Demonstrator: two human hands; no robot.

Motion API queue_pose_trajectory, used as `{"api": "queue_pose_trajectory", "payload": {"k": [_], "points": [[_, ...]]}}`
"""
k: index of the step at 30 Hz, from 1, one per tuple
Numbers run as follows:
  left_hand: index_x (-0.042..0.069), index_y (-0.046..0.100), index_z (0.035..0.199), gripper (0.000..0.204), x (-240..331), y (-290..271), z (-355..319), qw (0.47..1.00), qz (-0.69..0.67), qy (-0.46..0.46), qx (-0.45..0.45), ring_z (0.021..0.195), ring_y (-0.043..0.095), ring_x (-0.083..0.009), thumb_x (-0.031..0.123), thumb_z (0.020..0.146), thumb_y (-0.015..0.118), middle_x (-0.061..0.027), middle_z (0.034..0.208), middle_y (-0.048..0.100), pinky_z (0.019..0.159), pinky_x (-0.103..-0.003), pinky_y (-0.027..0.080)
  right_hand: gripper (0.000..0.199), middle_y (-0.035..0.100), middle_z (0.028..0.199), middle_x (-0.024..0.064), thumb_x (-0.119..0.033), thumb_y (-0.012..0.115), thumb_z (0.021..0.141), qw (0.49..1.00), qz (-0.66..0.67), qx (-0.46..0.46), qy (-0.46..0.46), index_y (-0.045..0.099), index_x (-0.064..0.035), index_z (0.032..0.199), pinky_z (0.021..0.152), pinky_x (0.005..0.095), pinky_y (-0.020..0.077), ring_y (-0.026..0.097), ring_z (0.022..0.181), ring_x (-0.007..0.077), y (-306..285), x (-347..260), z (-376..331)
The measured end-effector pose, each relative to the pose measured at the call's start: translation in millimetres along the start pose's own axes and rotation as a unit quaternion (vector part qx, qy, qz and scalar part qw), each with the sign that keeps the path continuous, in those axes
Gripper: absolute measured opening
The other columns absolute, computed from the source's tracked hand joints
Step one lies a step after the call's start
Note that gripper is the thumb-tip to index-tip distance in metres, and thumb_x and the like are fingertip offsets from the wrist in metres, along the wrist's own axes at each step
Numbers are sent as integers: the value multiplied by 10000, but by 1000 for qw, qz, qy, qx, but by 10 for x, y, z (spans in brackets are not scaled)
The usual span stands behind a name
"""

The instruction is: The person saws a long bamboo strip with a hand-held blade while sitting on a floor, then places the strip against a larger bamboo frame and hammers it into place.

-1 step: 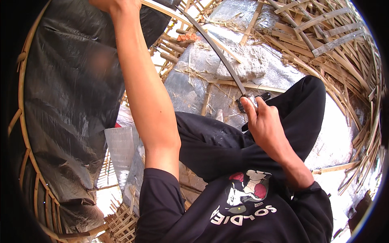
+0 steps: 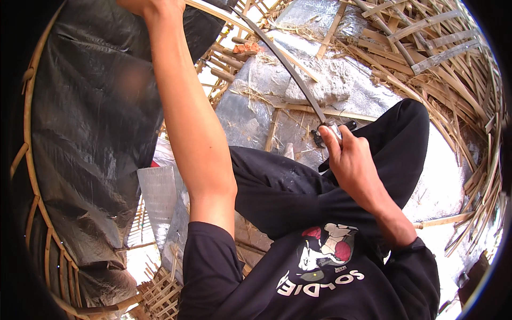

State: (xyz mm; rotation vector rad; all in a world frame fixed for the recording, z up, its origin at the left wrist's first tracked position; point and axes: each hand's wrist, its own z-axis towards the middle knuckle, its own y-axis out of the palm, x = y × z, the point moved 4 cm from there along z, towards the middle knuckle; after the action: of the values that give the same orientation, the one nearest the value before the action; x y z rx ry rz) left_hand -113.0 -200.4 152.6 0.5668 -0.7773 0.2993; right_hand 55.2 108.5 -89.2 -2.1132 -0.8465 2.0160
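My right hand (image 2: 349,160) is closed on the handle of a long, curved, dark knife (image 2: 288,66), just above my crossed legs in black trousers. The blade slants up and left toward the top of the view. My left arm reaches straight up. My left hand (image 2: 152,6) is partly cut off by the top edge and grips the end of a thin bamboo strip (image 2: 210,9), which runs right and down alongside the blade.
A black plastic sheet (image 2: 90,117) on a round bamboo frame fills the left. Silver foil sheets (image 2: 250,112) lie under my legs, with a grey lump (image 2: 330,80) and red brick pieces (image 2: 245,48) behind. Loose bamboo strips (image 2: 453,64) pile up at the right.
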Motion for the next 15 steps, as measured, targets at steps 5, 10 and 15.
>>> {"api": "queue_pose_trajectory", "payload": {"k": [5,10,15], "points": [[204,251,671,463,175,216,-344,1000,0,14,6,363,203,-104,459,1044,353,41,508,187,350,-284,146,462,549,563,274,-339,607,1013,999,-49,-13,-19,544,69,804,506,478,439,573,548,474,-127,-55,27],[204,266,678,458,-175,35,44,980,-133,-109,-100,365,221,-101,468,1035,379,45,514,197,352,-279,167,468,543,573,279,-336,585,1025,998,-59,-13,-30,550,80,813,516,479,433,562,563,482,-240,-43,96],[207,271,680,528,168,184,-193,998,25,26,-50,399,282,-97,585,1013,427,50,528,243,380,-275,224,544,530,613,316,-398,547,1035,999,-40,-25,-23,539,90,793,598,523,416,530,640,524,-168,-76,106]]}}
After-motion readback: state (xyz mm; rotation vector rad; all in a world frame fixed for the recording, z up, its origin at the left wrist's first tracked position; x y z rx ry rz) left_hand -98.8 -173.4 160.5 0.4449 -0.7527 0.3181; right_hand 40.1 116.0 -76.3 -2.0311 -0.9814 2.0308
